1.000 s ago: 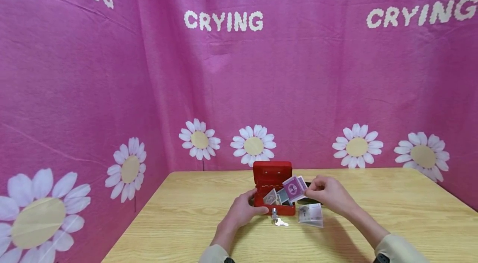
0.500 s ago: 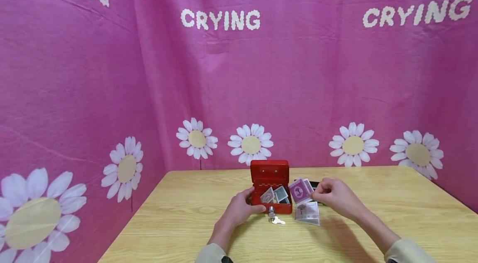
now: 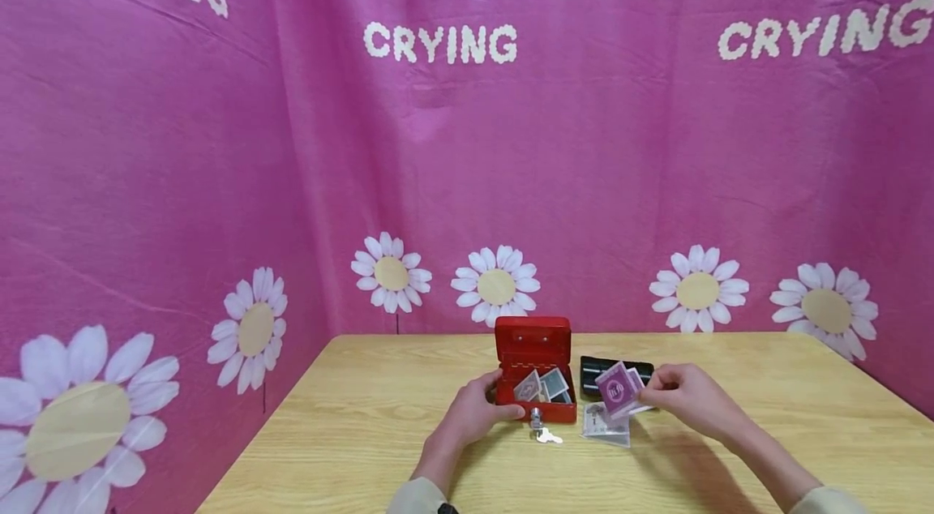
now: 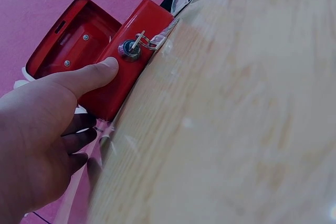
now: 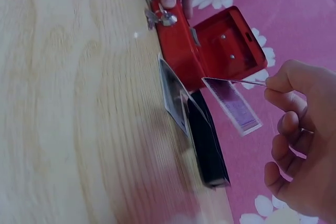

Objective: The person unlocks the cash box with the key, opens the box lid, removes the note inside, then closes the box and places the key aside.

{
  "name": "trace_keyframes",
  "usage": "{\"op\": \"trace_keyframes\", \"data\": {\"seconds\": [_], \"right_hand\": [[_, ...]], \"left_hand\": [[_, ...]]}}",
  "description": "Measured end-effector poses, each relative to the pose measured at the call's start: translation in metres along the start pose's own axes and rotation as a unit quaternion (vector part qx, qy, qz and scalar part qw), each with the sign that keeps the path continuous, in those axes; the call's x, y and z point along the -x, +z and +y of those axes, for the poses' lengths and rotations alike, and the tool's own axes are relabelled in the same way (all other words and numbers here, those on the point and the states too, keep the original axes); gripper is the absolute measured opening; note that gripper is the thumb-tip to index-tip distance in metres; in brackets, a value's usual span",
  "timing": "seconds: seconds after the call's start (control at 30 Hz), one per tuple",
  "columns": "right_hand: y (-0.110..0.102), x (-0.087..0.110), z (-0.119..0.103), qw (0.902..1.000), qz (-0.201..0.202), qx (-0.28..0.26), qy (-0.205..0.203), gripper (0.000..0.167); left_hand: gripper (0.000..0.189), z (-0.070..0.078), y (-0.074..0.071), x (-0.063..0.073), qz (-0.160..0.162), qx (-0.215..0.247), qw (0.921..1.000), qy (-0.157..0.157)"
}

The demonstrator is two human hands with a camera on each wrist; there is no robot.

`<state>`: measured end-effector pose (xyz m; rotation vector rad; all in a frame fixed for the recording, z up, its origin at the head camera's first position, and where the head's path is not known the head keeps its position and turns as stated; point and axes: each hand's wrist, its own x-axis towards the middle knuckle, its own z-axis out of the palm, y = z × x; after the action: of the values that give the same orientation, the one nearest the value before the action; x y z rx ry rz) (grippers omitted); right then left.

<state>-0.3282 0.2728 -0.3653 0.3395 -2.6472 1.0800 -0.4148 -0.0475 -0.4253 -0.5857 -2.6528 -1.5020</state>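
A small red cash box [image 3: 558, 413] stands on the table with its lid raised. My left hand [image 3: 473, 410] holds its left end, thumb pressed on the front beside the lock [image 4: 129, 50] and fingers around the side. A key sits in the lock, and another key [image 3: 549, 435] hangs from its ring. Folded banknotes [image 3: 554, 382] lie inside the box. To the right, my right hand [image 3: 689, 402] pinches a folded purple banknote [image 3: 615, 391] between thumb and forefinger, above the table. Below it, a folded grey banknote [image 3: 606, 426] rests on the wood.
Behind the purple banknote, right of the cash box, lies a black tray [image 3: 593, 378] with rounded compartments. The light wooden table [image 3: 350, 433] runs back to a pink cloth backdrop [image 3: 584, 157] printed with daisies and lettering.
My right hand has carried the purple banknote rightward and down, from over the cash box to beside it. The black tray shows more now. My left hand stays on the cash box.
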Motion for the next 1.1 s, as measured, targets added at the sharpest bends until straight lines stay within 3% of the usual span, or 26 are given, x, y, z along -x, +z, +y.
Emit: {"op": "trace_keyframes", "data": {"seconds": [0.43,1.1], "right_hand": [[-0.014,0.014,0.022,0.9991,-0.019,0.008,0.036,0.020],[-0.013,0.018,0.040,0.9984,-0.029,0.010,0.048,0.030]], "left_hand": [[0.079,0.002,0.000,0.001,0.002,-0.004,1.0000,-0.004],[0.078,0.006,0.000,0.005,-0.001,0.007,0.9999,-0.014]]}}
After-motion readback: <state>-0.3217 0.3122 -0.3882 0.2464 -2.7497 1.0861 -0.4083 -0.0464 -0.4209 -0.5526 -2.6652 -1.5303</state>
